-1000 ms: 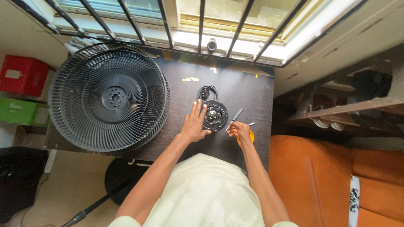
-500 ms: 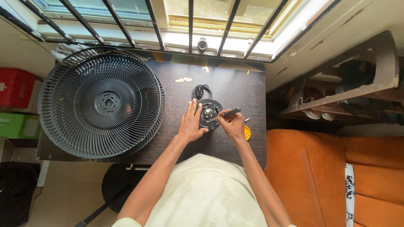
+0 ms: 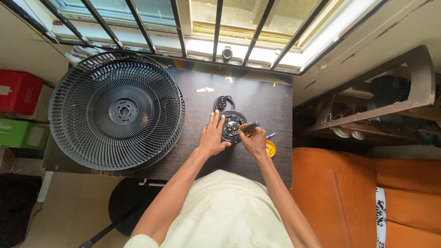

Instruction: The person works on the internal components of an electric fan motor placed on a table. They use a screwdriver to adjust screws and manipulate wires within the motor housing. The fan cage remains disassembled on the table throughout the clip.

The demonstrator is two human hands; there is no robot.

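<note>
On dark table (image 3: 257, 98) near right edge, left hand (image 3: 212, 138) flat steadying round motor part (image 3: 233, 126), right hand (image 3: 254, 140) gripping screwdriver (image 3: 250, 126).

Scene is lit by strong daylight entering through the barred window (image 3: 220, 32) at top; the sill is overexposed. A faint sheen is seen on the dark table (image 3: 271, 98). Floor (image 3: 69, 202) and lower left corner are left in shade. Focus is sharp throughout; straight lines are bowed near the edges by wide-angle distortion.
</note>
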